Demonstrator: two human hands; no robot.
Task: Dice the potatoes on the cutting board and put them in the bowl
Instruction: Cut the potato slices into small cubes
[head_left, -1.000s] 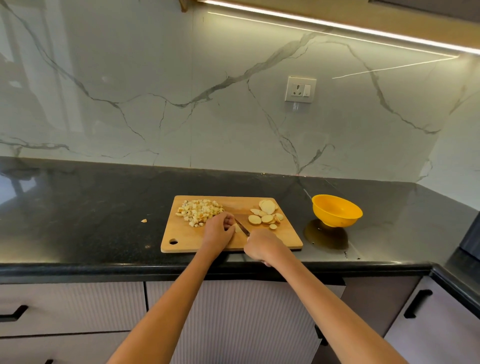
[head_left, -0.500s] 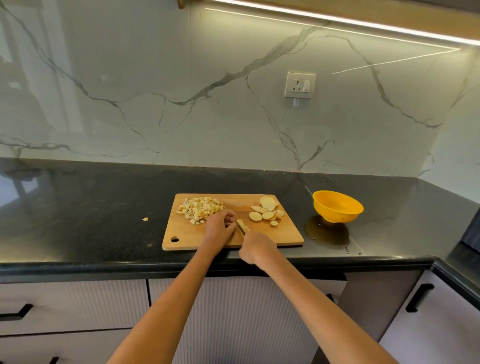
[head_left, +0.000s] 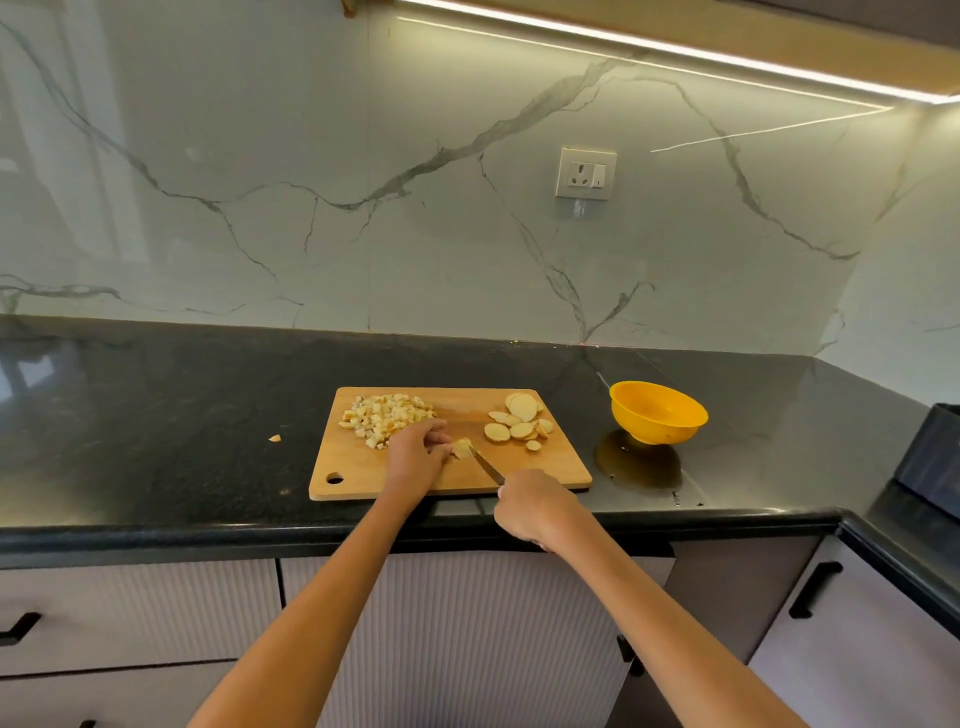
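Pinning a small stack of potato slices (head_left: 462, 448) on the wooden cutting board (head_left: 550, 470) with left hand (head_left: 415, 460), fingers curled over it. Right hand (head_left: 532, 512) closed around knife (head_left: 487, 467) handle at board's near edge, blade tip at the stack. Diced potato pile (head_left: 387, 415) at far left of board; uncut slices (head_left: 519, 423) at far right. Yellow bowl (head_left: 658, 413) on black table (head_left: 182, 415), right of board. One stray piece (head_left: 275, 438) left of board.
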